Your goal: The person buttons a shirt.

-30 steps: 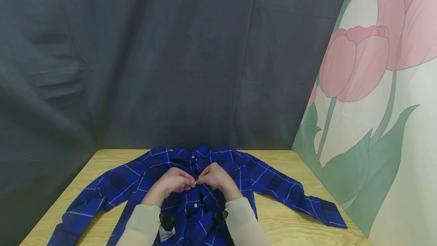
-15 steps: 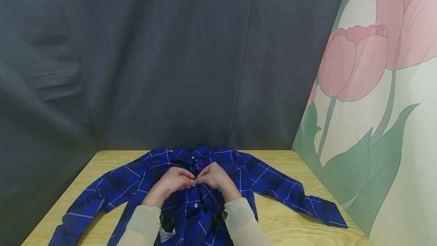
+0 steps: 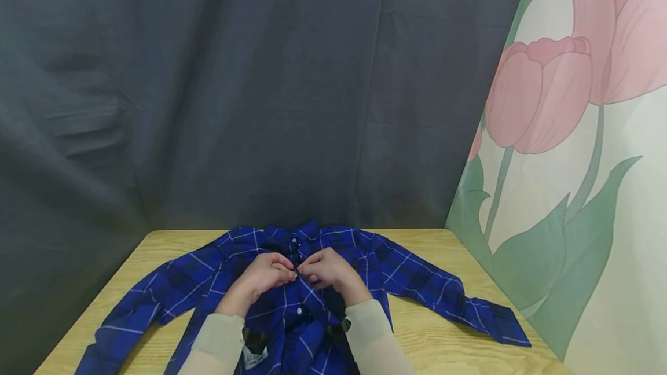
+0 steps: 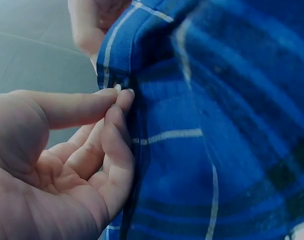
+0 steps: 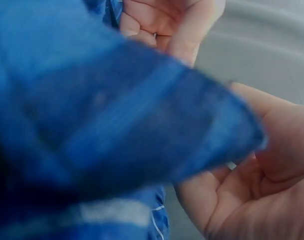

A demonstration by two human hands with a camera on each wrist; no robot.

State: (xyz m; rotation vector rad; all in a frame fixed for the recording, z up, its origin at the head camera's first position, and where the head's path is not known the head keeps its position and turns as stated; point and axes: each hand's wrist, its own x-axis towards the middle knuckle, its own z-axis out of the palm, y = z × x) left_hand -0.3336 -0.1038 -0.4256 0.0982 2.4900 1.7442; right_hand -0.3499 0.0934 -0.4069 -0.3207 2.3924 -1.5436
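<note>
- Blue plaid shirt lies front up on light wood worktop; long axis runs far edge to near edge.
- Collar pts to far edge, right at it; body runs twd near edge, bottom part cut off by frame.
- L-lying sleeve slants out twd worktop's L edge & near-L corner; end out of frame.
- R-lying sleeve slants twd R edge; its cuff lies just beside that edge.
- L hand over mid shirt front; grip: thumb + index tips pinching front edge of shirt, other fingers loosely curled. Tiny pale spot at tips, button or nail, can't tell.
- R hand just beside L hand, on side twd R edge; grip: thumb + index pinching shirt front. In R wrist view a blurred flap hides most fingertips.
- Front opening runs along long axis; white button sits on it, nearer near edge than hands; upper button up by collar.
- White label shows low on shirt, next to L forearm.
- Dark curtain behind far edge; tulip-painted wall beyond R edge.
</note>
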